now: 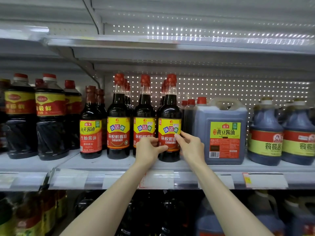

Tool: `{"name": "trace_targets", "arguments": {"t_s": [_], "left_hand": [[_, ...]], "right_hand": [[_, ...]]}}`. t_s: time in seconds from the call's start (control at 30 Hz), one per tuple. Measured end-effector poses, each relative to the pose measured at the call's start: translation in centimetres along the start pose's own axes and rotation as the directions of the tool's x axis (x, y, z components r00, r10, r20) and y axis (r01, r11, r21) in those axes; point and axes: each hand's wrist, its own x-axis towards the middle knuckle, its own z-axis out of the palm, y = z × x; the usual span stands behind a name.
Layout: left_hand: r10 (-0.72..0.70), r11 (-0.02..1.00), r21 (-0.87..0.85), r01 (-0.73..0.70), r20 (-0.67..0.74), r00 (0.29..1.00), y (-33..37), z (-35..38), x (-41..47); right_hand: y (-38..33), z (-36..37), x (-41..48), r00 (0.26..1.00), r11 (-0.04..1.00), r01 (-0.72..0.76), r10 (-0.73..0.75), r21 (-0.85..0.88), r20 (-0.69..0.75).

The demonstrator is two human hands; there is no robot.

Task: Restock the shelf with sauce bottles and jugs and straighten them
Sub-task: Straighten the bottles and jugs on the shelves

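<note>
A dark soy sauce bottle (169,116) with a red cap and a yellow-and-red label stands upright at the front of the middle shelf (119,165). My left hand (149,148) grips its lower label from the left, thumb across the front. From the right, my right hand (190,145) holds the same bottle, fingertips curled onto the label. Two matching bottles (144,114) (118,116) stand in a row to its left. A big square sauce jug (221,132) stands just to its right.
Rounded jugs (265,133) fill the shelf's right end; a shorter bottle (90,123) and large red-labelled bottles (50,116) stand at the left. More bottles stand behind the front row. Price tags line the shelf edge (158,180). The shelf above (170,43) looks bare. Bottles fill the shelf below.
</note>
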Motion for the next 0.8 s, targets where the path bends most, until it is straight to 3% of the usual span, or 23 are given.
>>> {"name": "trace_targets", "arguments": {"t_s": [0.8], "left_hand": [[-0.066, 0.996, 0.053, 0.068, -0.049, 0.997, -0.5, 1.2, 0.6]], "right_hand": [[0.9, 0.5, 0.7, 0.999, 0.999, 0.027, -0.026, -0.046, 0.034]]}}
